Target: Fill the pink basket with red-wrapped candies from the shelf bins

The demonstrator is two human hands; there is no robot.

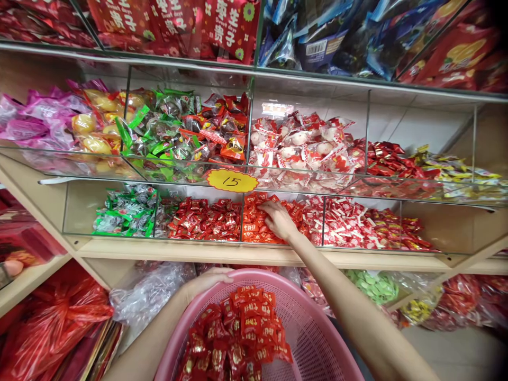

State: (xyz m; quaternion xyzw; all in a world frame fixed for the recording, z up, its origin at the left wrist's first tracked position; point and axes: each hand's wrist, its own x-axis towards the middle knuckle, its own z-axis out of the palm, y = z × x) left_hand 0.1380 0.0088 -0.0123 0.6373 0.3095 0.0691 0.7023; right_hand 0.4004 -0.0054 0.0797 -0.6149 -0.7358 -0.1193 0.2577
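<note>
My left hand (206, 283) is closed on the upper left rim of a pink plastic basket (325, 323). Inside it lie many small wrapped candies (254, 323), bright orange-red ones on the right and darker red ones with gold on the left. My right hand (278, 218) reaches into a clear shelf bin and rests on the orange-red wrapped candies (252, 228). Its fingers are partly stretched and apart, with no candy visible in them; the fingertips touch the pile.
Darker red candies (206, 219) fill the bin to the left, red-and-white ones (341, 217) the bin to the right. A yellow tag (232, 181) reading 15 hangs above. A wooden shelf edge (159, 254) runs below. Bagged goods (59, 323) stand at lower left.
</note>
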